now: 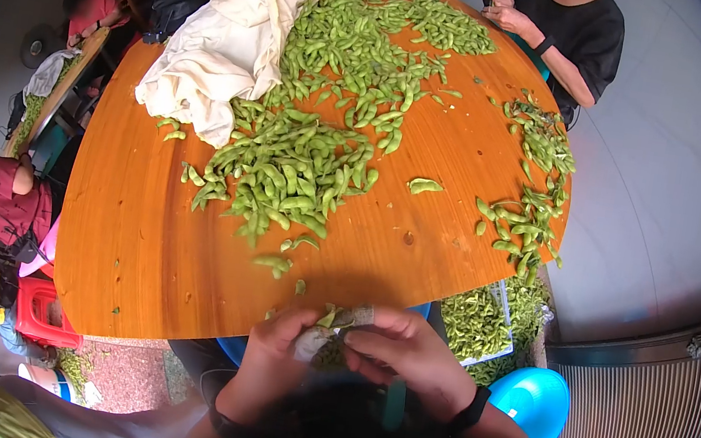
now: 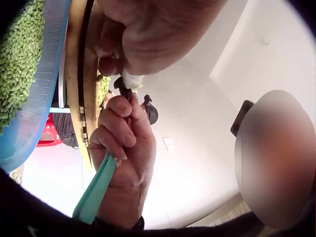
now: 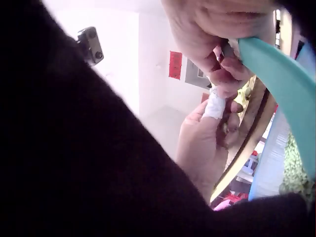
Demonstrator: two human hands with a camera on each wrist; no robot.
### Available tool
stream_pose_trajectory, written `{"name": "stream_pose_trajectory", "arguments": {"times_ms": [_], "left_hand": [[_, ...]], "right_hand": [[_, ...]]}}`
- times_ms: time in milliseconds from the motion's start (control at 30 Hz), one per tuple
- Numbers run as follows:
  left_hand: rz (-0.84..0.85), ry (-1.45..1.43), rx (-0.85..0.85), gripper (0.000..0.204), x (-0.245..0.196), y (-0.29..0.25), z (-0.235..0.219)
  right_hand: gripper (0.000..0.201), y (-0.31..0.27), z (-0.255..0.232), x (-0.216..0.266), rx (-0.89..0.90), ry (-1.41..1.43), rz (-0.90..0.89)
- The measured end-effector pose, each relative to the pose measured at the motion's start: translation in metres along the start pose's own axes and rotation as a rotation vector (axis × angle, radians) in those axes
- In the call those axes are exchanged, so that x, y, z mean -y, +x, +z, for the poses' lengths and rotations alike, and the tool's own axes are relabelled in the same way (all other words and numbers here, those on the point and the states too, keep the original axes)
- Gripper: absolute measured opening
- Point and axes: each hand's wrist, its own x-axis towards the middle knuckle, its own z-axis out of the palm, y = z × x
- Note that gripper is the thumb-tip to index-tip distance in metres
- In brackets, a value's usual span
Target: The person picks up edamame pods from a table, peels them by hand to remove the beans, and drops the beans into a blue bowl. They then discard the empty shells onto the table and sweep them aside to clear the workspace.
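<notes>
Over the table's near edge my left hand (image 1: 280, 354) pinches a green soybean pod (image 1: 328, 316) between thumb and fingers. White tape (image 3: 215, 104) wraps its thumb. Facing it, my right hand (image 1: 416, 356) has its fingertips right at the pod. Its curled fingers hold a long, flat teal handle (image 2: 98, 190) against the palm; the tool's other end is mostly hidden. Below the hands, a blue basket (image 2: 52, 69) holds shelled green beans (image 2: 19, 59).
Piled pods (image 1: 285, 173) cover much of the wooden table (image 1: 420, 238), beside a cream cloth (image 1: 222, 46). More pods (image 1: 542, 148) line the right edge. A blue basin (image 1: 531, 405) and pod-filled trays stand below right. People sit across the table and at left.
</notes>
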Motion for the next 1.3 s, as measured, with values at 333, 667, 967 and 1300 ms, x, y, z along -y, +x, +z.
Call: {"name": "stream_pose_trajectory", "arguments": {"times_ms": [333,667,967,1300], "left_hand": [[-0.369,-0.385,0.083,0.019,0.006,-0.009,0.003],[-0.386,-0.539,0.03,0.03,-0.01,0.002,0.01],[-0.276,-0.349,0.147,0.039,-0.008,0.001,0.011],[-0.457,-0.466,0.175,0.042,0.001,-0.012,0.021]], "right_hand": [[0.014,-0.001,-0.001,0.003,0.034,0.051,0.01],[0.021,0.017,0.007,-0.028,-0.317,-0.723,-0.761],[0.018,0.016,0.011,-0.025,-0.316,-1.031,-0.811],[0.014,0.016,0.014,-0.029,-0.487,-0.773,-0.737]]}}
